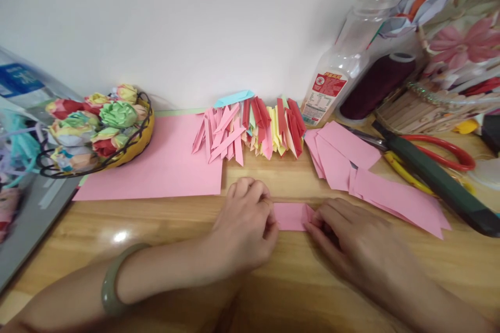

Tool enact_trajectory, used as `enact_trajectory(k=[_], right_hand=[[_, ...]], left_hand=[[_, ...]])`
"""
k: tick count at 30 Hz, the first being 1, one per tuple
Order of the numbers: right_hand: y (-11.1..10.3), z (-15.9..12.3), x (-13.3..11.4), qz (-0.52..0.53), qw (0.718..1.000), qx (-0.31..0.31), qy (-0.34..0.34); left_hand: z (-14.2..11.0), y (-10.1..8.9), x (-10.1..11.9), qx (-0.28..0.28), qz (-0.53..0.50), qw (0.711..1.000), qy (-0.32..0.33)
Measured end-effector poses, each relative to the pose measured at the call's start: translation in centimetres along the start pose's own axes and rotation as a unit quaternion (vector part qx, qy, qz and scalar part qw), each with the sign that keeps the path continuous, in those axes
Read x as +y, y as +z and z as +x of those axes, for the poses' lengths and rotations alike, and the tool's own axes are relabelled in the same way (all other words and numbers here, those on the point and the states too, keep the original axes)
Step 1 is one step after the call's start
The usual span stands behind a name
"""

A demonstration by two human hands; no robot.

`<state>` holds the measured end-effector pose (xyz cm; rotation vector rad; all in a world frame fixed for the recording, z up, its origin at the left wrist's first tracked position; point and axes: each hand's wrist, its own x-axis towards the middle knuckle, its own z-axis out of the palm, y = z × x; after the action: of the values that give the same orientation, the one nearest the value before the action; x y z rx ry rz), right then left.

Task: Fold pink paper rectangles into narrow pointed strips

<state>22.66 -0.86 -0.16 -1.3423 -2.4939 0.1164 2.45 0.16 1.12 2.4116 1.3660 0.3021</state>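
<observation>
A small pink paper strip (289, 217) lies flat on the wooden table between my two hands. My left hand (248, 221), with fingers curled together, grips its left end. At the other end, my right hand (344, 234) pinches the strip, where a corner stands folded up. Just behind my hands sits a pile of folded paper pieces (224, 135) in pink, red and yellow, with a light blue one (234, 98) at its back. Loose pink paper rectangles (339, 161) lie to the right, beyond my right hand. The strip's ends are hidden under my fingers.
At the left, a basket (136, 151) of paper flowers rests on a large pink sheet (183, 166). A clear bottle (332, 83), a dark thread spool (377, 86), red-handled scissors (441, 148) and a dark green-handled tool (441, 177) occupy the right. A white wall (219, 21) rises behind.
</observation>
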Motion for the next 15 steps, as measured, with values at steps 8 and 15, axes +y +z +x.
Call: enact_trajectory(k=[8,15], right_hand=[[-0.16,0.17,-0.08,0.006,1.0,0.006,0.003],[-0.09,-0.13,0.72,0.071,0.997,-0.014,0.014]], left_hand=[[-0.15,0.01,-0.19,0.002,-0.006,1.0,0.007],[-0.32,0.18,-0.31,0.015,-0.048,0.997,0.052]])
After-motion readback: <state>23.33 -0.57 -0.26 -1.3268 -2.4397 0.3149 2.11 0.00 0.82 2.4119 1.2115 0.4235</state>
